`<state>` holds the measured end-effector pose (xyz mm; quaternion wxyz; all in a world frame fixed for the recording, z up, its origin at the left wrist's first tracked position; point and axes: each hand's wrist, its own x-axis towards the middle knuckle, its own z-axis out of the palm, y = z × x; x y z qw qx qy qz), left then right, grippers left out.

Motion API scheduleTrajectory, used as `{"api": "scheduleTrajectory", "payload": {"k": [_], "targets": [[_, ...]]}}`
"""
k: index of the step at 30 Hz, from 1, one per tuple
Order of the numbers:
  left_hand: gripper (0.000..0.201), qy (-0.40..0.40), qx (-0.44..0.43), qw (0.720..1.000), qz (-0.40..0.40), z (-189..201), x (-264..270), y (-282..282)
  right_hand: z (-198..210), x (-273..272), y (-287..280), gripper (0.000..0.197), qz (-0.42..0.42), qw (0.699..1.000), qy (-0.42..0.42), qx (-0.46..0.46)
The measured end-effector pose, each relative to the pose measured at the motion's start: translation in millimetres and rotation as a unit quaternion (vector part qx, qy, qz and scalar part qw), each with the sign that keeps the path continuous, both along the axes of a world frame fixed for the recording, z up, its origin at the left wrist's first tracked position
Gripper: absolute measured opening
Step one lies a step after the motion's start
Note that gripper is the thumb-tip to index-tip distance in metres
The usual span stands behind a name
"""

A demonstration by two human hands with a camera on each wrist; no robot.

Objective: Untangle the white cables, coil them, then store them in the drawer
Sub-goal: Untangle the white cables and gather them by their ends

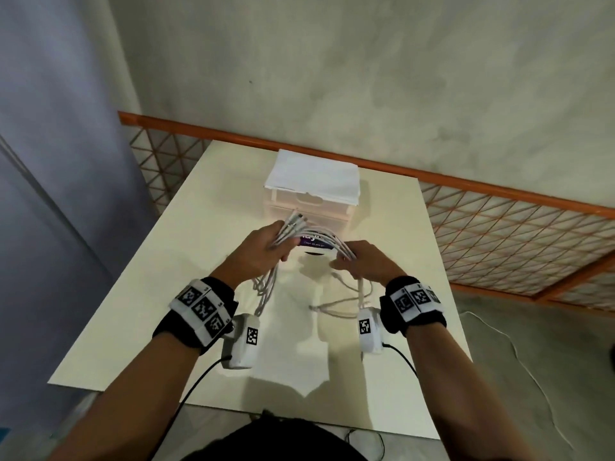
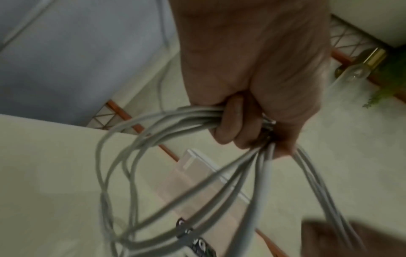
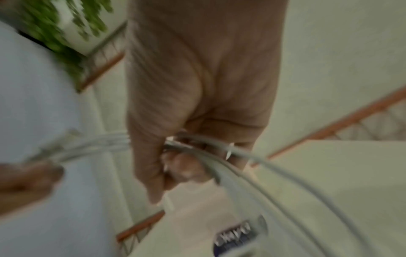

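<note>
Between two hands (image 1: pixel 263 249) (image 1: pixel 361 261), one cable bundle (image 1: pixel 319 239)

1. Purple-labelled item (image 1: pixel 316 242) mostly hidden behind the white cables (image 1: pixel 319 236); label text unreadable.
2. Right wrist view motion-blurred; cable ends (image 3: pixel 54 147) smeared.
3. Drawer unit (image 1: pixel 309 207) front partly covered by a white cloth (image 1: pixel 314 176).

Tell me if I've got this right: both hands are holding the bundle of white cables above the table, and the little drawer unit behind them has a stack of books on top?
Nearly. The left hand and right hand do grip the white cables above the table, but the head view shows folded white cloth, not books, on the drawer unit.
</note>
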<state>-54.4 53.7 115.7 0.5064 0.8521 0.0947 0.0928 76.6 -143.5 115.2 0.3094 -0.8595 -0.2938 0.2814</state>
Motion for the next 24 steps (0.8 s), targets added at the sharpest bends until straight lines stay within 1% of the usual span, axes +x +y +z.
{"api": "scheduleTrajectory", "payload": {"k": [1,3,6,7,8,9,10,11,12,13,14,15,16,17,18,19,20,22,24], "targets": [[0.019,-0.021,0.013,0.999,0.029,4.2,0.2,6.7,-10.3,1.4,-7.2,0.029,-0.024,0.999,-0.023,-0.020],[0.021,-0.042,0.028,0.997,0.066,10.8,-2.7,21.4,-24.5,8.1,-20.8,0.039,-0.067,0.994,-0.083,-0.012],[0.020,0.003,0.061,0.997,0.046,11.0,-7.7,23.6,-24.9,20.9,-29.8,0.040,-0.135,0.970,-0.201,0.016],[0.017,0.020,0.059,0.997,0.039,8.7,-9.0,19.6,-23.9,25.8,-30.3,0.041,-0.144,0.961,-0.236,0.009],[0.019,0.030,0.057,0.997,0.038,5.7,-9.5,15.3,-20.2,28.2,-29.7,0.042,-0.143,0.958,-0.250,-0.010],[0.026,0.032,0.049,0.997,0.043,1.5,-9.9,11.7,-18.0,30.8,-29.8,0.039,-0.124,0.964,-0.230,-0.038],[0.032,0.026,0.036,0.998,0.052,-2.8,-10.8,9.1,-17.2,33.5,-31.3,0.033,-0.093,0.975,-0.185,-0.086],[0.034,0.018,0.025,0.998,0.059,-6.3,-11.6,7.3,-15.7,33.2,-32.8,0.034,-0.049,0.980,-0.127,-0.147],[0.034,0.009,0.008,0.998,0.058,-7.8,-13.2,5.7,-15.1,31.0,-33.5,0.045,-0.005,0.975,-0.065,-0.212],[0.034,0.003,-0.021,0.999,0.048,-7.2,-15.6,3.3,-13.4,26.2,-32.8,0.063,0.026,0.966,-0.015,-0.256],[0.032,0.001,-0.065,0.997,0.035,-6.5,-17.0,0.1,-10.4,21.3,-29.0,0.077,0.041,0.964,0.006,-0.261],[0.032,0.001,-0.108,0.994,0.023,-4.0,-18.5,-3.7,-7.3,17.0,-22.0,0.081,0.043,0.972,-0.001,-0.229],[0.032,0.003,-0.135,0.991,0.015,-1.0,-19.7,-7.0,-1.4,10.1,-12.2,0.073,0.039,0.986,-0.024,-0.163],[0.032,0.005,-0.147,0.989,0.010,1.9,-20.2,-10.6,6.0,2.2,-1.2,0.059,0.018,0.996,-0.041,-0.074],[0.031,0.004,-0.152,0.988,0.005,3.4,-19.9,-13.7,15.2,-6.3,10.6,0.043,-0.011,0.999,-0.031,0.029],[0.030,0.002,-0.156,0.988,-0.002,4.8,-19.8,-17.0,26.2,-16.0,22.3,0.032,-0.033,0.992,0.005,0.124],[0.028,0.000,-0.162,0.987,-0.009,5.6,-19.9,-19.8,35.6,-24.2,31.8,0.027,-0.041,0.980,0.045,0.189],[0.026,0.001,-0.172,0.985,-0.017,6.0,-19.8,-23.6,47.4,-36.4,46.3,0.027,-0.032,0.965,0.086,0.246],[0.026,0.010,-0.175,0.984,-0.015,6.2,-20.4,-24.3,51.1,-41.7,54.3,0.027,-0.025,0.959,0.083,0.270]]}}
